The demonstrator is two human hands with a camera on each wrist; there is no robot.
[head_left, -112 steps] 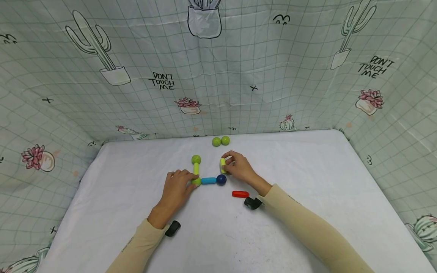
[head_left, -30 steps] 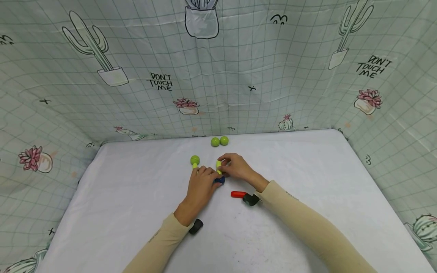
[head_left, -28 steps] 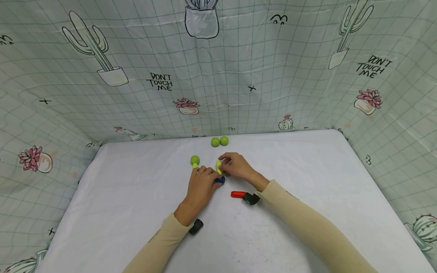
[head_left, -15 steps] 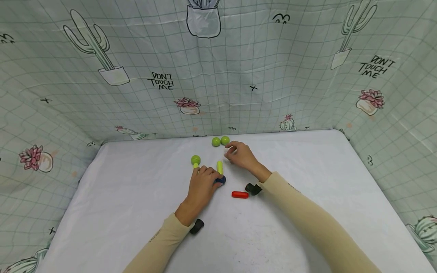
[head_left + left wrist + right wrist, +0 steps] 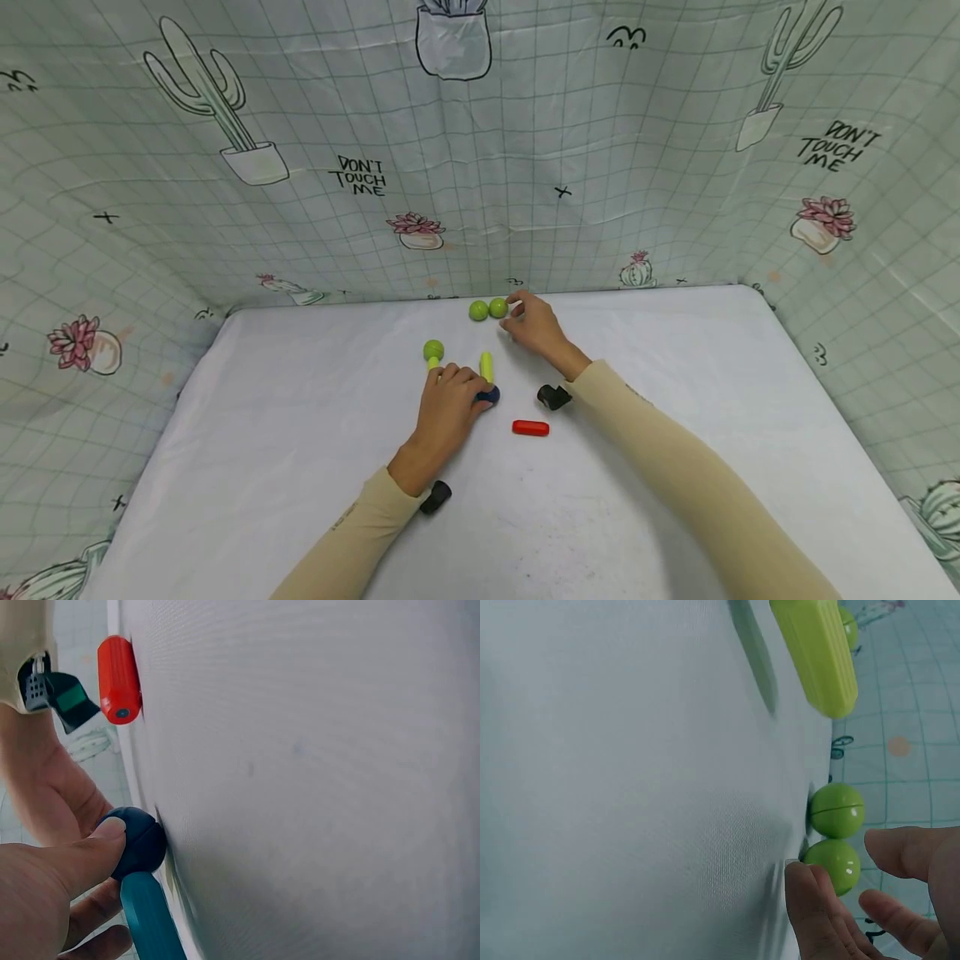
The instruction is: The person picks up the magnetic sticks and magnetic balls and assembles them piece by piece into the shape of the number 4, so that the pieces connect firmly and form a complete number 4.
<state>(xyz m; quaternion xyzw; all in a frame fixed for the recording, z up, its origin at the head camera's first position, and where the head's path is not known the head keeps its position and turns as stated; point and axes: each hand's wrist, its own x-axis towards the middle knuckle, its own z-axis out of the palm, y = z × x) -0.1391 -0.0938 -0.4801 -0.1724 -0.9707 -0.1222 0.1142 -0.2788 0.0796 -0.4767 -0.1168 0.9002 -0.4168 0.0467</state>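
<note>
My left hand [image 5: 446, 407] pinches a dark blue ball [image 5: 141, 844], thumb on its near side. A blue stick [image 5: 150, 915] joins that ball; in the head view the hand covers it. From the ball a yellow-green stick [image 5: 487, 365] points away toward the back, its far end bare and raised off the table in the right wrist view. My right hand [image 5: 540, 327] is at two green balls, the left one [image 5: 478, 311] and the right one [image 5: 498, 307]. Its thumb and fingers are spread beside the right ball; contact is unclear.
A red stick [image 5: 531, 428] lies on the white table [image 5: 637, 517], right of the left hand. Beyond the left hand, a green ball [image 5: 433, 350] sits on another yellow-green stick [image 5: 433, 363], partly covered. A patterned curtain [image 5: 502, 242] hangs behind the table.
My left hand has moved right from the green corner ball to the dark blue ball. My right hand has let go of the yellow-green stick, now on the blue ball, and moved back to the green balls.
</note>
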